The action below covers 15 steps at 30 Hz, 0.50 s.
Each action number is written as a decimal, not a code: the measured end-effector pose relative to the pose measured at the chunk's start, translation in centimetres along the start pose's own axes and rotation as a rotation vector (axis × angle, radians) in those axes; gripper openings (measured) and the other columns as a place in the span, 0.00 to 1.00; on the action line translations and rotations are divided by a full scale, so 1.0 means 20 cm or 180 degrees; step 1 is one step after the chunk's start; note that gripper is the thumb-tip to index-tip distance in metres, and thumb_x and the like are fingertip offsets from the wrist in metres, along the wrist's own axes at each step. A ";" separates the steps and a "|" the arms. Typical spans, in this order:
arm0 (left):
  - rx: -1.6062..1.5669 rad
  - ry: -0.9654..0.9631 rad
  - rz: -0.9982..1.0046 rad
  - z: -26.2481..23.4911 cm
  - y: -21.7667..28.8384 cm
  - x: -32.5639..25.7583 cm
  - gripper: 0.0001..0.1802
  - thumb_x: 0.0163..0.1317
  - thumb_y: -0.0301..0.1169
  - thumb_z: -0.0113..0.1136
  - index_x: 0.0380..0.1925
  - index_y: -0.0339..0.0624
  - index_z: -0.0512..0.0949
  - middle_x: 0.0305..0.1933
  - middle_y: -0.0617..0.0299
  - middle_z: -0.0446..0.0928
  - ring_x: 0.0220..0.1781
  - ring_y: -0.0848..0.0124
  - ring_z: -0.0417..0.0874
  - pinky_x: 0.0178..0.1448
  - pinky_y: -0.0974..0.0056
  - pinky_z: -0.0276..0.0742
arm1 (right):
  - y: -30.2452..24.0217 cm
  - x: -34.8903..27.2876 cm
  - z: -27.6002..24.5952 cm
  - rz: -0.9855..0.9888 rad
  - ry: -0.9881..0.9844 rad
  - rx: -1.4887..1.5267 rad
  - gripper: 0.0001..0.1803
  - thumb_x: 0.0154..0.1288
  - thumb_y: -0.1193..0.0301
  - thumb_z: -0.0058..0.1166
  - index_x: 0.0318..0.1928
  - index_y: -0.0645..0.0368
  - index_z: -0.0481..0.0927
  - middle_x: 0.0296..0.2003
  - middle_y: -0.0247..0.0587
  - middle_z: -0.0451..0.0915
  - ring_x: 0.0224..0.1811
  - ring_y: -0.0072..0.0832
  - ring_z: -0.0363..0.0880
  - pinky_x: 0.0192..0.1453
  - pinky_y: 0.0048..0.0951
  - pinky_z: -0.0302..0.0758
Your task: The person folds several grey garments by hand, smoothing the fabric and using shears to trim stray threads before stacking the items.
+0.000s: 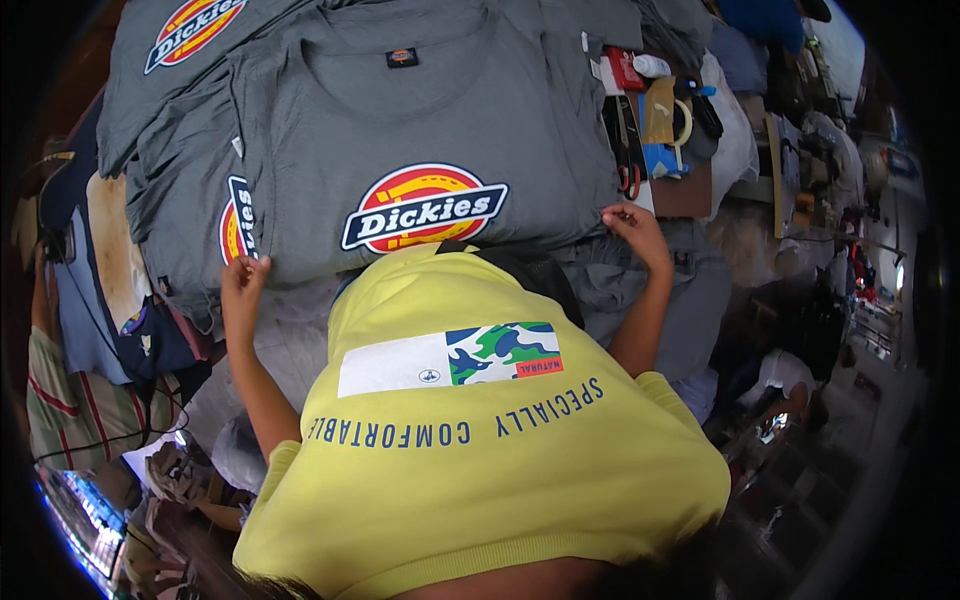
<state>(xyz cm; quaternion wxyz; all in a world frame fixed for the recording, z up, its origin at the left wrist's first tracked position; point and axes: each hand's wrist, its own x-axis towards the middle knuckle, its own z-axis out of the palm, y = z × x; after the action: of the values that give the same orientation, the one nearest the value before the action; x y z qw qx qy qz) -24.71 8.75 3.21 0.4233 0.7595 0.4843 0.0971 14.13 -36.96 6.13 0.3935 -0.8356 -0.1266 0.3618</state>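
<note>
A grey T-shirt point(440, 120) with a red, yellow and navy printed emblem lies spread out in front of me, its neckline at the far side. My left hand point(243, 290) pinches its near left edge between thumb and fingers. At the near right edge, the fingertips of my right hand point(642, 238) are closed on the cloth. More grey T-shirts point(180, 90) with the same kind of print lie beneath and beyond it, partly covered by the top one.
Right of the shirts sit black scissors with red handles point(628, 150), a roll of tape point(683, 135), a red box point(624, 68) and a white bottle point(652, 66). Folded garments point(95, 300) are piled at left. Another person point(785, 380) is at the lower right.
</note>
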 end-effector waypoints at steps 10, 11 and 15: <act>-0.1295 -0.0044 -0.0554 0.00 0.04 -0.15 0.15 0.53 0.35 0.63 0.34 0.39 0.70 0.30 0.70 0.67 0.30 0.80 0.64 0.35 0.76 0.62 | 0.00 -0.07 0.18 -0.0197 0.0143 0.0606 0.23 0.53 0.72 0.60 0.51 0.61 0.71 0.30 0.30 0.69 0.29 0.15 0.72 0.35 0.14 0.68; -0.1107 -0.0071 -0.0384 0.01 0.02 -0.15 0.14 0.53 0.35 0.62 0.33 0.40 0.70 0.30 0.70 0.68 0.30 0.81 0.65 0.35 0.76 0.62 | 0.01 -0.06 0.19 -0.0309 0.0219 0.0605 0.22 0.53 0.73 0.60 0.49 0.62 0.71 0.31 0.31 0.69 0.29 0.16 0.73 0.35 0.15 0.68; -0.0889 -0.0319 -0.0138 0.00 -0.06 -0.15 0.10 0.54 0.34 0.61 0.31 0.44 0.71 0.29 0.71 0.71 0.30 0.83 0.67 0.36 0.76 0.63 | 0.08 -0.05 0.25 -0.0479 0.0544 0.0632 0.17 0.52 0.73 0.61 0.42 0.64 0.73 0.30 0.33 0.73 0.28 0.17 0.74 0.33 0.17 0.70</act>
<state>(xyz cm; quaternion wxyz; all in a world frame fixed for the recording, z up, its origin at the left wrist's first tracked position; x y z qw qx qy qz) -27.03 6.59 3.14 0.5505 0.6865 0.4606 0.1164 9.72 -35.75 3.26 0.5096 -0.8085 -0.1185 0.2696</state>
